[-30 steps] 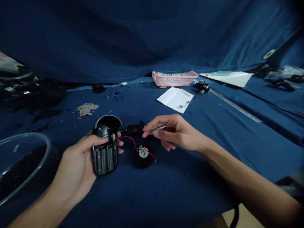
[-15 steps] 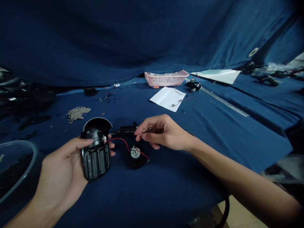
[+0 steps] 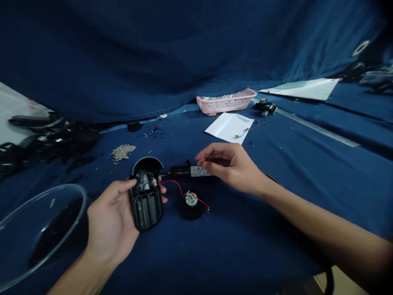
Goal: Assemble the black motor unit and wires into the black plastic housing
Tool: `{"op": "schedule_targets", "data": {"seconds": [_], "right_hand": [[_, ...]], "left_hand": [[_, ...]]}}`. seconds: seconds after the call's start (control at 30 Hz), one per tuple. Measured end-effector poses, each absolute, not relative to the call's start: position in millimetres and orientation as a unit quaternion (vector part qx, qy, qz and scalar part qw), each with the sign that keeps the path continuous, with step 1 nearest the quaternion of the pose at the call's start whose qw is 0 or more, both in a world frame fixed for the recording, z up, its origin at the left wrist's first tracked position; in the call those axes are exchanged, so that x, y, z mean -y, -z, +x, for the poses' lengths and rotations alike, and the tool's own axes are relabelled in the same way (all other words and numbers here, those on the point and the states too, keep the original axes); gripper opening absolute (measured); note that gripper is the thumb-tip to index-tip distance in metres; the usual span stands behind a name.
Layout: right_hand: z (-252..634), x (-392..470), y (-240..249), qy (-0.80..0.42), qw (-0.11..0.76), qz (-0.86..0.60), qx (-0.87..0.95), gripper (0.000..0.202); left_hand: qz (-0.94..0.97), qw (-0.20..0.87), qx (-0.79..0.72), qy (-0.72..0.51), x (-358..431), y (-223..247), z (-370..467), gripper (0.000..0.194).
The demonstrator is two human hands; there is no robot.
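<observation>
My left hand (image 3: 112,221) grips a black plastic housing (image 3: 146,192) with empty battery slots and a domed top. A red wire (image 3: 176,186) runs from the housing to a small round motor part (image 3: 192,201) lying on the blue cloth (image 3: 239,229). My right hand (image 3: 233,166) pinches the silver-grey end of a black pen-shaped tool (image 3: 187,171), whose tip points into the housing's top.
A clear bowl (image 3: 37,229) with dark bits sits at the lower left. A pile of small screws (image 3: 123,151) lies behind the housing. Farther back are a pink basket (image 3: 227,100), a white sheet (image 3: 229,127), a metal ruler (image 3: 316,129) and black parts (image 3: 46,135) at left.
My right hand slid back along the tool, uncovering its silver-grey section. The view shifted right again; my left hand keeps holding the housing.
</observation>
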State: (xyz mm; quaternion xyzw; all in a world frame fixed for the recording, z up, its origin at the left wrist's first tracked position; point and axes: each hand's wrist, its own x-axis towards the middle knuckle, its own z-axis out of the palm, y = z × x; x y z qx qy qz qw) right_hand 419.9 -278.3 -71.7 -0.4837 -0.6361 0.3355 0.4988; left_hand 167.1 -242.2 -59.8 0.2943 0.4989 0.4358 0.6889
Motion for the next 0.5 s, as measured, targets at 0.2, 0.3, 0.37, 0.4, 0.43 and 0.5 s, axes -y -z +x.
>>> {"op": "schedule_targets", "data": {"seconds": [0.2,0.3,0.37,0.4,0.43,0.5], "right_hand": [[421.9,277.0,75.8,-0.107,0.298,-0.548,0.774,0.04],[420.9,275.5,79.2,-0.045,0.181,-0.579,0.793,0.039],[420.3,275.6,80.3,-0.028,0.141,-0.598,0.788,0.036],[420.1,276.2,80.3,-0.029,0.136,-0.606,0.784,0.035],[419.8,277.2,80.0,-0.033,0.137,-0.611,0.779,0.035],[419.2,280.2,79.2,-0.044,0.143,-0.614,0.775,0.036]], "left_hand": [[0.298,0.677,-0.464,-0.487,247.5,55.4,170.8,0.037],[0.294,0.672,-0.44,-0.519,248.7,55.8,170.2,0.035],[0.298,0.684,-0.422,-0.515,249.1,56.5,168.9,0.035],[0.303,0.693,-0.412,-0.509,249.1,57.0,168.3,0.036],[0.309,0.699,-0.404,-0.502,249.0,57.4,167.9,0.038],[0.325,0.694,-0.404,-0.499,248.1,58.1,167.8,0.045]]}}
